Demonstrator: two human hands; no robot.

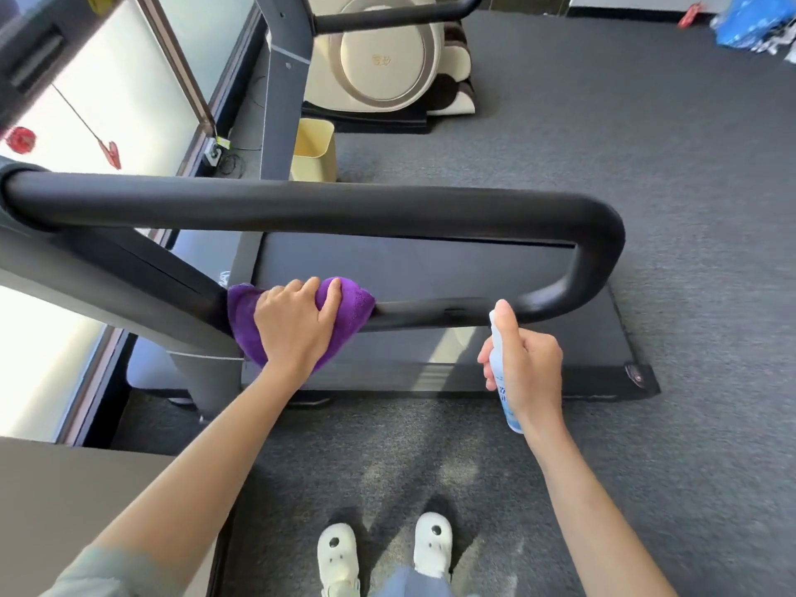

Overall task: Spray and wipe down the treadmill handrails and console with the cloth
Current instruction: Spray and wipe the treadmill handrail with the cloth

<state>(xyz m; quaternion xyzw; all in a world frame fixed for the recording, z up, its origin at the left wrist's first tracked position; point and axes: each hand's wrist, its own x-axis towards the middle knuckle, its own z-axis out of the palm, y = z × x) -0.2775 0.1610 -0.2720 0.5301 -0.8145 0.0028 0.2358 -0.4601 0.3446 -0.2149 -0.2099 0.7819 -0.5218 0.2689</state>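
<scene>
Gripping the purple cloth (301, 321) around the lower bar of the handrail (430, 314) at centre frame, the left hand (293, 325) has its fingers curled over the fabric. The right hand (527, 372), right of centre, is clamped on the spray bottle (502, 377), nozzle just beside the bar. Risk: spray could miss the rail and wet the treadmill belt (409, 269) below. Bottle label blue, unreadable.

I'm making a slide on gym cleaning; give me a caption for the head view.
Left hand wipes the treadmill handrail with a purple cloth; right hand holds a spray bottle.
</scene>
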